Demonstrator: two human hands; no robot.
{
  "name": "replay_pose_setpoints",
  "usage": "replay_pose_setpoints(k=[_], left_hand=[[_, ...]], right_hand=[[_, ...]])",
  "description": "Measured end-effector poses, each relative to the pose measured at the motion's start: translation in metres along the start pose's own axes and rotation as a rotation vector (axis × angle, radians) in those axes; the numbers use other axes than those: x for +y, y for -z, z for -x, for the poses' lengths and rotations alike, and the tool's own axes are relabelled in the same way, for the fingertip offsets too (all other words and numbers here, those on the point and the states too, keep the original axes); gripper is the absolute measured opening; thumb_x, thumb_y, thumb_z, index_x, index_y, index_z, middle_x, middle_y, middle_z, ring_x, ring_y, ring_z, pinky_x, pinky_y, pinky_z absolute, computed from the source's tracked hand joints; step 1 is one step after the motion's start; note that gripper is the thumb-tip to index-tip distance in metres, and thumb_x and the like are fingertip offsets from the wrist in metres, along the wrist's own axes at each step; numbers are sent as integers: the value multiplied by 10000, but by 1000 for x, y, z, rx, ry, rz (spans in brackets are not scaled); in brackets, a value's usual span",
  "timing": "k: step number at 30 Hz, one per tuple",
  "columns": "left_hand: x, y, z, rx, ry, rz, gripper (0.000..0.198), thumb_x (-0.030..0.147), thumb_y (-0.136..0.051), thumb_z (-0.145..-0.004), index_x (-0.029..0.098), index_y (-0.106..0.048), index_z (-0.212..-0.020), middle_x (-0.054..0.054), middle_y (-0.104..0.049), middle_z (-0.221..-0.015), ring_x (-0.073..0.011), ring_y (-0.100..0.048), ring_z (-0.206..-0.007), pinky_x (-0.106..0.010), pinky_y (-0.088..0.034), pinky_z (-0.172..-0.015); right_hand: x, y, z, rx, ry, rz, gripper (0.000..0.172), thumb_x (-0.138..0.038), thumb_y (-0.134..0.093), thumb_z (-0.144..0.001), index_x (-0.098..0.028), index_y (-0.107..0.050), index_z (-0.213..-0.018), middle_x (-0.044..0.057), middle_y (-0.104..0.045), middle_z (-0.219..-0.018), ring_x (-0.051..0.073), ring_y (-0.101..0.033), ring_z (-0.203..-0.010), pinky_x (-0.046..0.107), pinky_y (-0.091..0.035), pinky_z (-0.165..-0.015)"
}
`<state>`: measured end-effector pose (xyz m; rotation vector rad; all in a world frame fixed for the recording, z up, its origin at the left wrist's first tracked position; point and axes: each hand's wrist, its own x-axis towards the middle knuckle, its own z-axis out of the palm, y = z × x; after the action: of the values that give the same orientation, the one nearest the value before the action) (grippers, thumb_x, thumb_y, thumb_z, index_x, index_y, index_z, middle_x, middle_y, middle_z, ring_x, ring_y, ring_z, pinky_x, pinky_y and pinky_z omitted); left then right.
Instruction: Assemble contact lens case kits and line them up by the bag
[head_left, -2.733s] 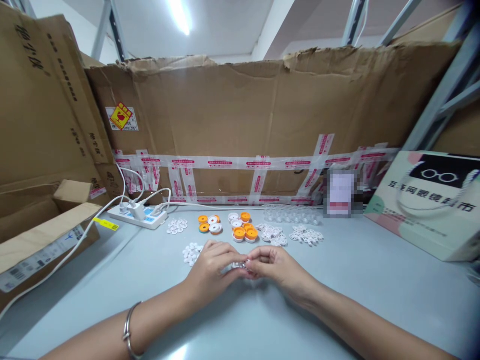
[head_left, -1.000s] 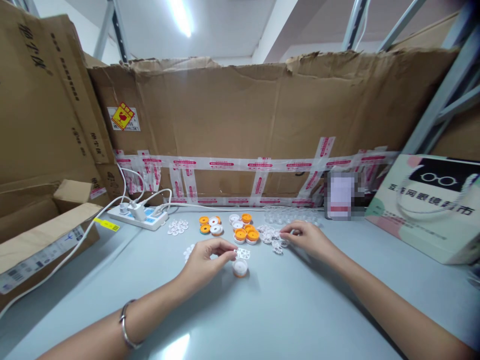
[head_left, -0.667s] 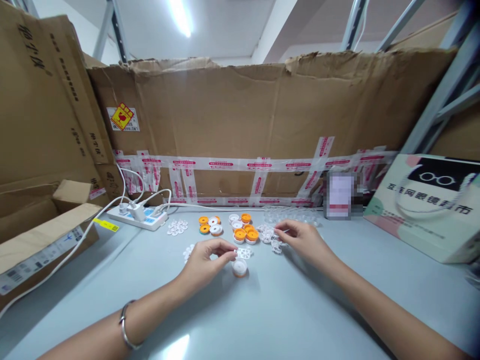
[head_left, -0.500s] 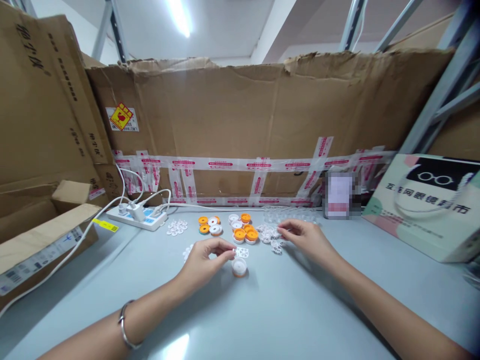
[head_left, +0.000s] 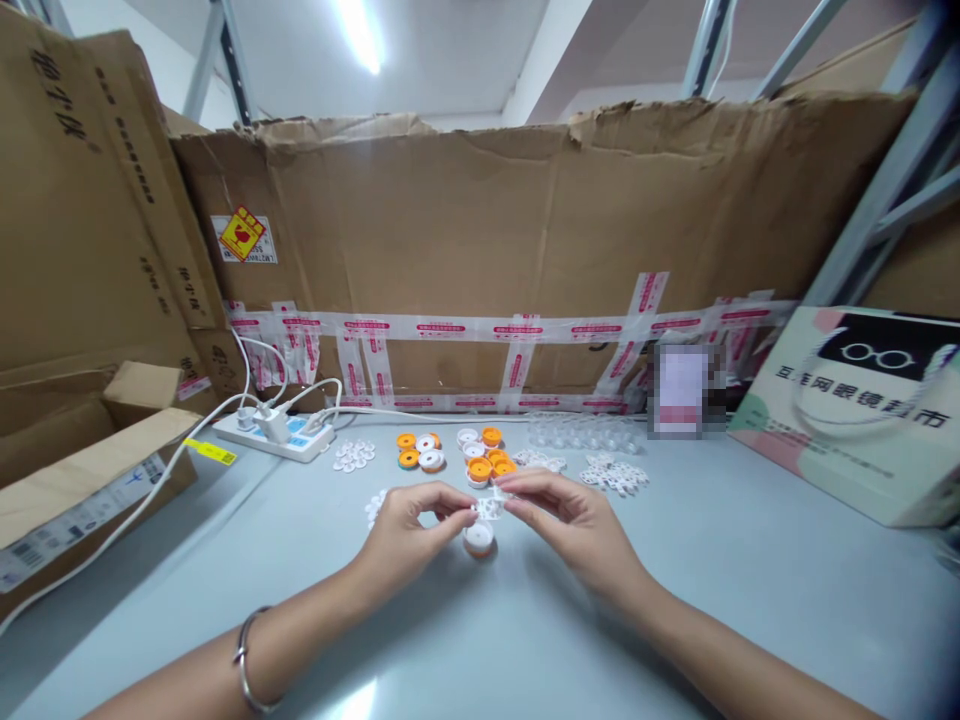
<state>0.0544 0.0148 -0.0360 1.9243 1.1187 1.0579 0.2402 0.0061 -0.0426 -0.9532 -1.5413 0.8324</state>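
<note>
Above the table, my left hand pinches the left end of a small white openwork plastic piece. Thumb and fingers of my right hand are closed at its other end, on a small white plastic part mostly hidden by the fingertips. Right below sits a round white cap-like piece with an orange base. Behind the hands are orange and white round pieces. White lacy parts lie in a heap to the right, and more white lacy parts lie just behind my right hand.
A white power strip with cables lies at the back left, near small white discs. Clear plastic pieces line the foot of a large cardboard box. An open carton stands left, a printed bag right.
My right hand has come left from the heap of white lacy parts, with a small white part in its fingers, and meets my left hand at the openwork piece. My left hand barely moved.
</note>
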Motion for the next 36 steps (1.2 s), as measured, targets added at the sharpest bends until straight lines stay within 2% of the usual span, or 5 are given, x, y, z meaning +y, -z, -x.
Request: replay_pose_setpoints(k=[7, 12, 24, 32, 36], left_hand=[[-1, -1, 1, -9, -16, 37, 121, 259, -614, -741, 160, -681, -761, -36, -709, -737, -165, -638, -701, -252, -489, -683], [0, -1, 1, -3, 9, 65, 110, 245, -617, -736, 153, -678, -745, -37, -706, -733, -162, -637, -693, -248, -489, -677], [1, -1, 2, 6, 44, 174, 129, 254, -621, -725, 132, -664, -731, -50, -698, -731, -162, -635, -691, -251, -492, -677], [-2, -2, 1, -37, 104, 331, 163, 278, -634, -721, 117, -651, -739, -65, -689, -714, -171, -636, -674, -272, -497, -663], [-2, -2, 2, -60, 130, 380, 169, 285, -650, -715, 116, -647, -731, -56, -686, -687, -160, -634, -657, -261, -494, -655]], right_hand=[[3, -2, 2, -51, 120, 63, 82, -265, -654, -719, -262, -705, -783, 27, -714, -860, 200, -647, -850, 371, -518, -814], [1, -1, 3, -80, 228, 98, 100, -254, -635, -743, -273, -711, -805, 34, -711, -875, 194, -650, -840, 358, -527, -790], [7, 3, 3, -130, 375, 155, 168, -168, -628, -752, -265, -689, -874, 36, -707, -902, 186, -655, -854, 352, -534, -798], [10, 3, 2, -160, 655, 269, 249, -73, -599, -762, -194, -625, -978, 76, -694, -899, 168, -648, -864, 312, -554, -762], [11, 3, 2, -154, 747, 356, 258, -40, -539, -789, -173, -598, -1002, 89, -686, -897, 157, -645, -860, 289, -561, -736]])
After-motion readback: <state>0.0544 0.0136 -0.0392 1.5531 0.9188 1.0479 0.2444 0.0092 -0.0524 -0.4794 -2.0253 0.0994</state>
